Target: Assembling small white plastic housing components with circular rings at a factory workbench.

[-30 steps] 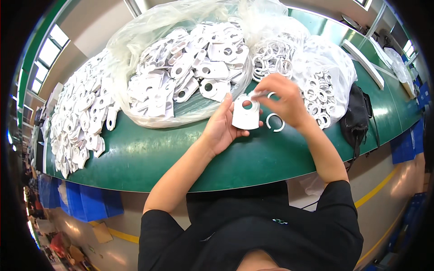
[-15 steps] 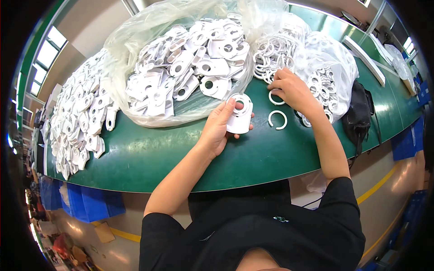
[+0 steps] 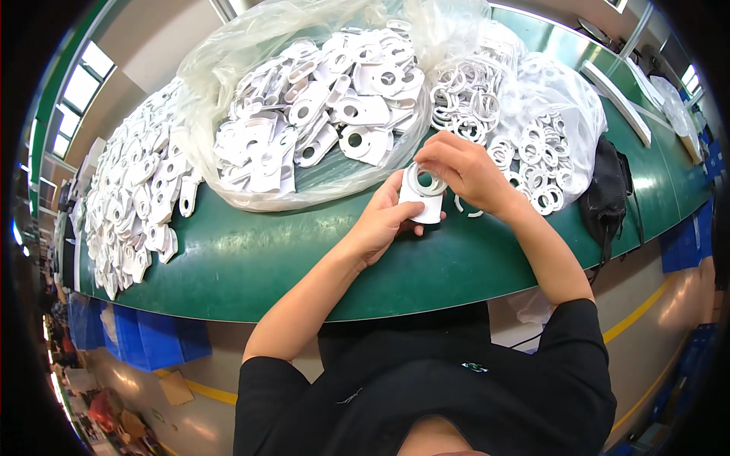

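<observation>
My left hand point(image 3: 380, 224) grips a flat white plastic plate point(image 3: 426, 212) with a round collared hole, its thumb resting on the front face. Over that hole my right hand point(image 3: 477, 178) pinches a thin white ring point(image 3: 439, 188) between thumb and fingers. The ring sits tilted at the collar; whether it is seated there I cannot tell. Part of a loose split white ring point(image 3: 474, 215) shows on the green table point(image 3: 304, 262) just below my right hand, which hides the rest.
A clear plastic bag point(image 3: 201, 144) full of similar white plates lies open ahead. More plates point(image 3: 137, 194) are heaped at the left. Loose rings point(image 3: 465, 95) and a second bag point(image 3: 582, 114) of rings lie to the right, beside a black pouch point(image 3: 603, 182) and a white bar point(image 3: 617, 102).
My right hand has picked up a ring from the table and brought it left onto the plate. My left hand has shifted slightly right, its thumb now lower on the plate.
</observation>
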A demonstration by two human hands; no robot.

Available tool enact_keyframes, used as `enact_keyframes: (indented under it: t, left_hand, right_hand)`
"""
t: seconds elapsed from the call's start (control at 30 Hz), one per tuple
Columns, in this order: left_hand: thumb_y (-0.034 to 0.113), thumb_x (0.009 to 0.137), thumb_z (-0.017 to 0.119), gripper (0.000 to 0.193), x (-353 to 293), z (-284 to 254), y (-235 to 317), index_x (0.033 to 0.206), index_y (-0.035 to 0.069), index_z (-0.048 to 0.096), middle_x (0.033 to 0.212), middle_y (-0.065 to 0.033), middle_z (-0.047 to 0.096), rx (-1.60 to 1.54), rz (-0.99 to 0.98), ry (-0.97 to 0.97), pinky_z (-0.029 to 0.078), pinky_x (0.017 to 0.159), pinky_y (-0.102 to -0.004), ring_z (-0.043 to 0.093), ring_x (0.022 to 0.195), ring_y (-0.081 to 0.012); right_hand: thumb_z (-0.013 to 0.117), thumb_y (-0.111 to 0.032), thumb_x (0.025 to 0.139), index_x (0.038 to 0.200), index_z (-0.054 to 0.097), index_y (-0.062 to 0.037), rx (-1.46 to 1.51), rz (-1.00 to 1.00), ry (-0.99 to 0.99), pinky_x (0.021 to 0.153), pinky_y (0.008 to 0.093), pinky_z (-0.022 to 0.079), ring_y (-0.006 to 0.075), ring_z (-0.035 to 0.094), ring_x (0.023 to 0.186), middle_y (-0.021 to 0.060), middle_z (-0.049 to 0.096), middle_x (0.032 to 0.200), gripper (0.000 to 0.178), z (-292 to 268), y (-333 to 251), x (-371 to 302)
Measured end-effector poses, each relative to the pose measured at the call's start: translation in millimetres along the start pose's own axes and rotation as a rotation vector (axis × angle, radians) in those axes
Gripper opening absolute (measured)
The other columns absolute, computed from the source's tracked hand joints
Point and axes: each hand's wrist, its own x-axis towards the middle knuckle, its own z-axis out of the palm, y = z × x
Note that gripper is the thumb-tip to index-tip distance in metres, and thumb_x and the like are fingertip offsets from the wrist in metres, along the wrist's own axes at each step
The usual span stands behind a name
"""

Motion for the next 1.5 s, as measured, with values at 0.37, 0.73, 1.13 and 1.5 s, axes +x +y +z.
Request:
enact_keyframes:
  t: [0.37,0.73,1.13,1.5]
  left_hand:
    - [0.011,0.092,0.050,0.044,2.7,-1.0,-1.6,0.133,0.004,0.035,0.111,-0.0123,0.061,-0.044,-0.051,-0.036,0.046,0.052,-0.0196,0.067,0.087,-0.0185]
    - [0.011,0.091,0.050,0.040,-2.2,-0.1,-1.6,0.129,0.002,0.040,0.102,-0.0078,0.062,0.401,0.138,0.099,0.046,0.054,-0.0195,0.068,0.080,-0.0170]
    - [0.017,0.099,0.042,0.031,-4.1,9.1,-3.0,0.124,-0.001,0.045,0.101,-0.0064,0.057,0.640,0.211,0.150,0.044,0.072,-0.0228,0.056,0.086,-0.0102]
    - [0.025,0.102,0.035,0.031,5.1,-24.2,-8.6,0.096,0.000,0.053,0.082,-0.0039,0.051,0.942,0.353,0.240,0.038,0.066,-0.0249,0.044,0.075,-0.0101]
  right_hand:
    - [0.065,-0.004,0.079,0.093,0.064,-0.0065,-0.095,-0.080,-0.055,0.065,0.0329,0.050,0.0257,0.061,0.078,0.0074,0.060,0.089,0.014,1.1,-3.4,-2.6]
    - [0.063,-0.018,0.085,0.091,0.068,-0.0017,0.398,0.247,-0.035,0.071,0.0304,0.049,0.0196,0.064,0.079,0.0101,0.067,0.084,0.018,1.3,10.6,-3.0]
    - [0.063,-0.017,0.081,0.080,0.063,-0.0013,0.401,0.171,-0.039,0.064,0.0331,0.048,0.0227,0.064,0.071,0.0103,0.066,0.076,0.016,6.3,18.6,-6.6]
    - [0.062,-0.023,0.082,0.082,0.059,-0.0029,0.285,0.252,0.100,0.067,0.0384,0.046,0.0300,0.061,0.075,0.0130,0.063,0.079,0.020,22.5,-4.7,-7.8]
